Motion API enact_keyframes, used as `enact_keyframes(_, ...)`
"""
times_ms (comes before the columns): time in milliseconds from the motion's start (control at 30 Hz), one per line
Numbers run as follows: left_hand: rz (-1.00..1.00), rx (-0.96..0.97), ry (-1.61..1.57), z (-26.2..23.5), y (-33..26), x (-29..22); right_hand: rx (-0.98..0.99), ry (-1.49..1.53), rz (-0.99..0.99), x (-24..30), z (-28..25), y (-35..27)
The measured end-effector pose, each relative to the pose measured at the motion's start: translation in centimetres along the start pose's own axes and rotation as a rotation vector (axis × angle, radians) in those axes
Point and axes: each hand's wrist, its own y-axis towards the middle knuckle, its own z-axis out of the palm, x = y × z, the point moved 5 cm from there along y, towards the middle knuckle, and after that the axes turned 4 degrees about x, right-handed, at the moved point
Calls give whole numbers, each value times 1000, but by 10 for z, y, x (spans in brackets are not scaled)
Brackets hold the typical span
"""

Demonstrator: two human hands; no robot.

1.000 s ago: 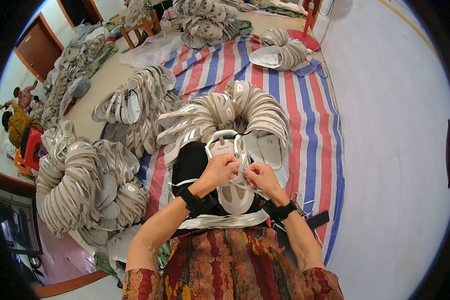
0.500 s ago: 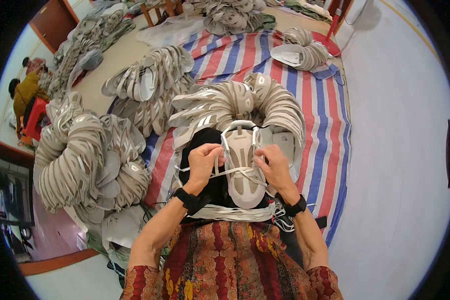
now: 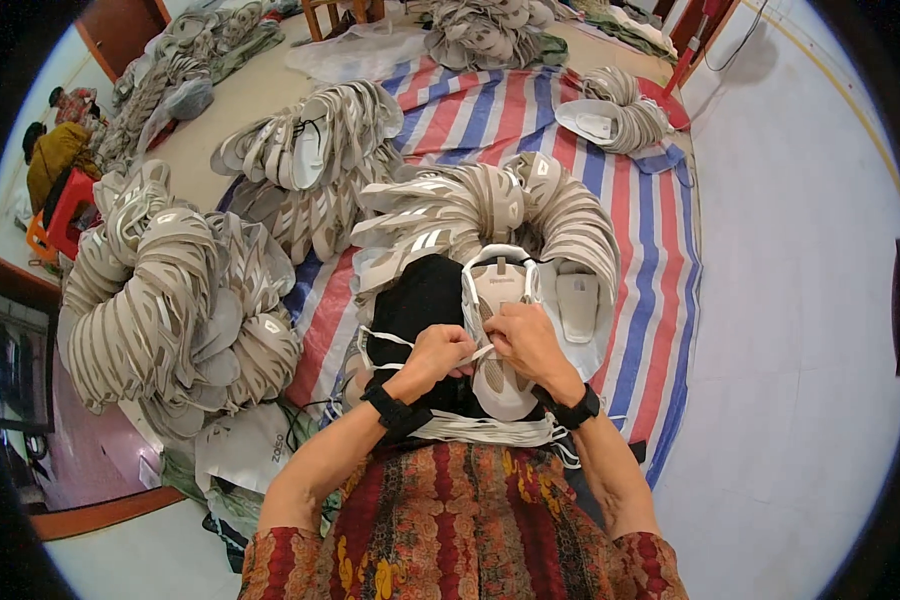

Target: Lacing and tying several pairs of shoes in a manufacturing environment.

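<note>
A beige and white shoe upper (image 3: 501, 285) lies in front of me with its toe toward my lap. Both hands meet over its lacing. My left hand (image 3: 436, 360), left of the upper, has its fingers closed on a white shoelace (image 3: 482, 352). Over the upper's middle, my right hand (image 3: 526, 342) pinches the same lace, its fingertips close to the left ones. The lower lacing is mostly hidden by my hands. A loose length of lace loops out to the left over black cloth (image 3: 420, 290). Across my lap lies a bundle of white laces (image 3: 480, 428).
Fanned stacks of shoe uppers (image 3: 570, 215) curve just beyond my work, on a striped sheet (image 3: 650, 290). More piles of uppers (image 3: 140, 320) stand at left, with others farther back. A white wall (image 3: 790, 300) borders the right. People sit near a red stool (image 3: 70, 212) at far left.
My hands have come closer together and down toward the toe, the right one moving left over the upper. The lace stretched to the left hand now loops loosely to the left.
</note>
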Motion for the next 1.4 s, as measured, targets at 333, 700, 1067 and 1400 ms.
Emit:
enact_keyframes(333, 317, -236, 522, 0, 2, -13, 28, 132, -62, -2, 2, 0)
enact_keyframes(700, 640, -321, 817, 4, -9, -43, 15, -57, -85, -4, 8, -6)
enact_keyframes(1067, 722, 97, 891, -9, 15, -46, -84, -121, -111, -1, 10, -1)
enact_keyframes(1400, 788, 48, 772, -9, 10, -30, 342, -240, -137, -1, 32, 2)
